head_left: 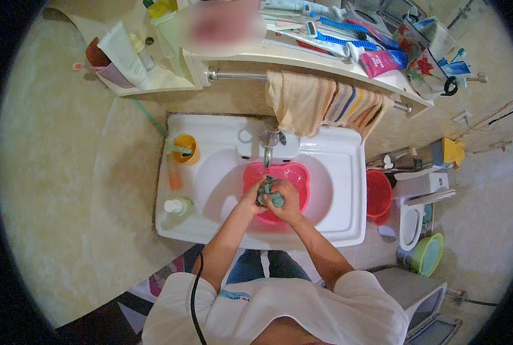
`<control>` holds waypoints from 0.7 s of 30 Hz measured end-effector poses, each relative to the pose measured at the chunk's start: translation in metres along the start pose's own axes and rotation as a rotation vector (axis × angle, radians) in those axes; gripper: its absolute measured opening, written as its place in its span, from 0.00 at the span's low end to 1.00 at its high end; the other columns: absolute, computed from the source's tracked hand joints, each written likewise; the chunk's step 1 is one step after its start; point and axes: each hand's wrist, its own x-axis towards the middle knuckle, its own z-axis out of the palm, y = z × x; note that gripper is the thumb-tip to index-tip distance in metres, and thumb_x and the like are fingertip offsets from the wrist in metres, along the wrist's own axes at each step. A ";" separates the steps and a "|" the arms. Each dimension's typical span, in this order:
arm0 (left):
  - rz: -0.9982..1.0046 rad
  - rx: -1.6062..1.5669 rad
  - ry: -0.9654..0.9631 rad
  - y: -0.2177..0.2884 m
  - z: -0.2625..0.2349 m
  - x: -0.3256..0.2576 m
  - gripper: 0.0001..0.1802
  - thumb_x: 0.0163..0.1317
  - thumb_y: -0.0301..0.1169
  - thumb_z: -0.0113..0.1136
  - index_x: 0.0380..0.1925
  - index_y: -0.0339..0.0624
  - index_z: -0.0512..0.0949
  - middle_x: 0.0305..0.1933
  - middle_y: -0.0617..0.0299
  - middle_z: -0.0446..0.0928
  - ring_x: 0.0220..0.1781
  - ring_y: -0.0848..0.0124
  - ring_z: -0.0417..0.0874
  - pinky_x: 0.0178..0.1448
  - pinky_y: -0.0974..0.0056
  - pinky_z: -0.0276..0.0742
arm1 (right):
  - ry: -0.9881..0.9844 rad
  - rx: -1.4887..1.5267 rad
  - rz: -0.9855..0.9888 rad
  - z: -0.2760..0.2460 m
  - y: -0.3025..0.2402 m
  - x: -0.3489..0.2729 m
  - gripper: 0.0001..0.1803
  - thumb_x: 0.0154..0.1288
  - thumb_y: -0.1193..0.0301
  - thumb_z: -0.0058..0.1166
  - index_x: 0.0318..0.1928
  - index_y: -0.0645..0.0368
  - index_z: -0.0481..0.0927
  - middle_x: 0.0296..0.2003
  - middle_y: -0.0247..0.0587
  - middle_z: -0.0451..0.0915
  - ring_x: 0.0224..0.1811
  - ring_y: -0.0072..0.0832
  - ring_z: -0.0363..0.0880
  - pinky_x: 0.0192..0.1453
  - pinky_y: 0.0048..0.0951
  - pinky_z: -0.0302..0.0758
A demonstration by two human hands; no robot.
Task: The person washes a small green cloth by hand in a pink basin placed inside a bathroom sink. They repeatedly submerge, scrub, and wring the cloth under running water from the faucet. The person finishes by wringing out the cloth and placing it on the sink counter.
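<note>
A bunched grey-green cloth (pixel 274 197) is squeezed between my two hands. My left hand (pixel 252 198) closes on its left side, and my right hand (pixel 288 198) wraps round its right side. Both hands are over a pink basin (pixel 302 179) that sits in the white sink (pixel 340 227). The metal tap (pixel 268 150) stands just beyond the cloth, its spout pointing down toward my hands. The basin's inside is partly hidden by my hands and the cloth.
On the sink's left ledge stand a yellow cup (pixel 192 156), an orange bottle (pixel 175 179) and a pump bottle (pixel 177 206). A striped towel (pixel 325 103) hangs on a rail under the crowded shelf (pixel 239 60). To the right are a red bucket (pixel 378 195) and a toilet (pixel 410 226).
</note>
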 end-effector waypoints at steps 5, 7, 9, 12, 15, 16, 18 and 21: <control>0.397 -0.036 -0.118 -0.025 -0.012 0.028 0.13 0.57 0.30 0.56 0.43 0.43 0.74 0.43 0.57 0.78 0.47 0.60 0.78 0.55 0.57 0.74 | 0.364 0.268 0.573 0.005 0.014 -0.015 0.08 0.54 0.73 0.58 0.32 0.58 0.72 0.30 0.39 0.76 0.35 0.29 0.76 0.41 0.33 0.73; 0.578 0.028 -0.144 -0.032 0.000 0.022 0.12 0.55 0.25 0.55 0.41 0.42 0.74 0.43 0.57 0.78 0.47 0.62 0.78 0.55 0.58 0.74 | 0.551 0.581 0.753 0.016 0.034 -0.021 0.06 0.56 0.75 0.56 0.33 0.57 0.72 0.33 0.38 0.76 0.36 0.29 0.77 0.40 0.31 0.74; 0.693 0.192 -0.133 -0.031 0.016 0.004 0.11 0.51 0.19 0.53 0.36 0.41 0.74 0.42 0.59 0.77 0.46 0.64 0.78 0.54 0.61 0.73 | 0.572 0.841 0.896 0.021 0.032 -0.016 0.02 0.60 0.75 0.51 0.34 0.57 0.73 0.32 0.38 0.76 0.36 0.29 0.77 0.41 0.31 0.75; 0.914 0.538 -0.107 -0.029 0.034 -0.023 0.11 0.45 0.14 0.51 0.30 0.38 0.73 0.40 0.59 0.77 0.44 0.66 0.78 0.52 0.62 0.72 | 0.484 1.118 1.147 0.025 0.033 -0.013 0.06 0.64 0.72 0.43 0.36 0.57 0.73 0.32 0.39 0.76 0.37 0.29 0.77 0.42 0.31 0.76; 1.141 0.897 -0.127 -0.025 0.039 -0.032 0.10 0.42 0.14 0.51 0.26 0.37 0.73 0.35 0.57 0.77 0.41 0.65 0.79 0.50 0.62 0.72 | 0.182 1.285 1.311 0.025 0.055 -0.016 0.10 0.66 0.70 0.37 0.37 0.57 0.73 0.33 0.40 0.76 0.39 0.30 0.77 0.44 0.32 0.76; 1.211 1.012 -0.142 -0.024 0.040 -0.034 0.10 0.41 0.14 0.51 0.25 0.37 0.73 0.33 0.57 0.77 0.40 0.64 0.79 0.49 0.62 0.72 | 0.054 1.328 1.345 0.025 0.068 -0.018 0.11 0.66 0.70 0.35 0.38 0.57 0.73 0.33 0.40 0.76 0.39 0.30 0.77 0.45 0.32 0.76; 1.250 1.122 -0.190 -0.028 0.051 -0.039 0.09 0.40 0.14 0.53 0.24 0.37 0.73 0.31 0.56 0.77 0.39 0.62 0.79 0.47 0.62 0.73 | -0.167 1.379 1.210 0.021 0.094 -0.021 0.09 0.63 0.69 0.42 0.39 0.58 0.74 0.35 0.40 0.77 0.37 0.33 0.78 0.44 0.36 0.77; 1.332 1.292 -0.205 -0.028 0.059 -0.057 0.09 0.38 0.16 0.56 0.22 0.38 0.73 0.29 0.55 0.76 0.38 0.58 0.79 0.46 0.61 0.73 | -0.614 0.666 0.330 0.015 0.091 -0.001 0.11 0.58 0.69 0.48 0.40 0.58 0.76 0.37 0.41 0.79 0.39 0.35 0.79 0.46 0.36 0.76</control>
